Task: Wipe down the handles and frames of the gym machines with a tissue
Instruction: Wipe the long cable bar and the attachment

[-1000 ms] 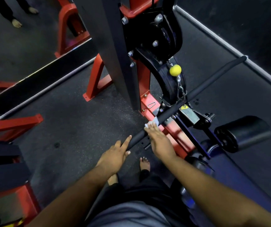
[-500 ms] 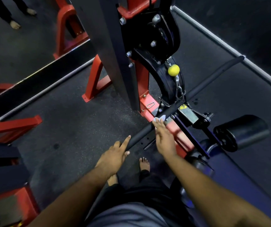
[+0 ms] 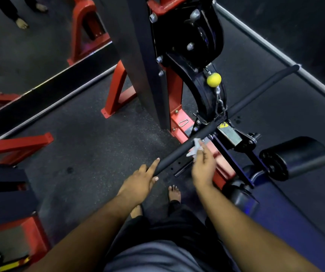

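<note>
Pinching one small white tissue (image 3: 195, 147) in its fingertips, the right hand (image 3: 203, 167) holds it against the near side of the long black bar handle (image 3: 189, 145), just short of the bar's middle. One left hand (image 3: 141, 182), fingers straight, forefinger laid along the bar's near end and thumb underneath, touching it rather than wrapping it. One bar only, running diagonally from that end up to the far right, clipped at centre to a short chain below one yellow ball (image 3: 213, 79). Behind the ball, a black pulley housing (image 3: 198, 44) on the red and dark upright frame (image 3: 174, 93). One black roller pad (image 3: 295, 157) right of the hands, well apart from the tissue. Two bare feet (image 3: 174, 193) on the dark rubber floor (image 3: 91, 146) below the bar. Red frame legs (image 3: 118, 93) of other machines at left, count unclear. Another person's feet (image 3: 21, 22) at top left. No containers in view.
</note>
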